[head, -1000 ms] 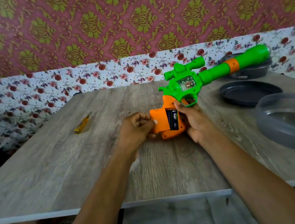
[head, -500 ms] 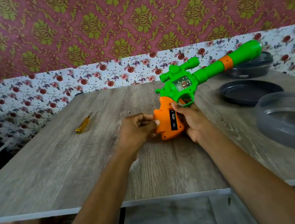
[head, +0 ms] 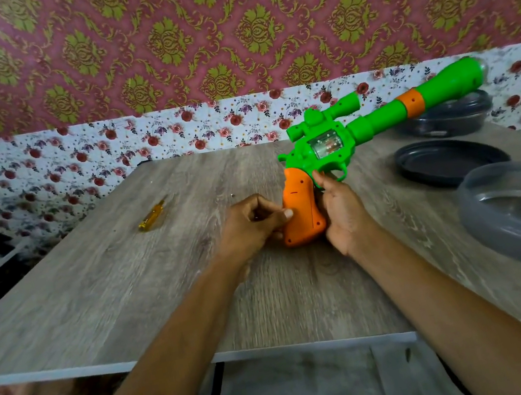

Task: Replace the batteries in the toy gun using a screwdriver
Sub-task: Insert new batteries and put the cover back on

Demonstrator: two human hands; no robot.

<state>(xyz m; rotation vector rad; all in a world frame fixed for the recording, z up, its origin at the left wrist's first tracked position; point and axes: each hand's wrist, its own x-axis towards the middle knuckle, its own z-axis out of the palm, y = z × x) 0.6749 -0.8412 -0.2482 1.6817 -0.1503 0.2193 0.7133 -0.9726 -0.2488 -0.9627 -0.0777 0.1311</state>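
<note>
— Placement of the toy gun (head: 331, 150) in the head view?
— It is held over the middle of the surface (head: 112, 293), orange grip down, green barrel slanted up toward the far right corner.
— And the fingers?
— The grip is clasped from the right by the right hand (head: 342, 214). The left hand (head: 249, 223) is curled, with its thumb pressed on the grip's left side. A yellow screwdriver (head: 152, 214) is laid well apart, toward the far left edge.

No word, label or number can be read anywhere. The clear window on the toy gun (head: 325, 148) may carry print, but it is too blurred to tell
</note>
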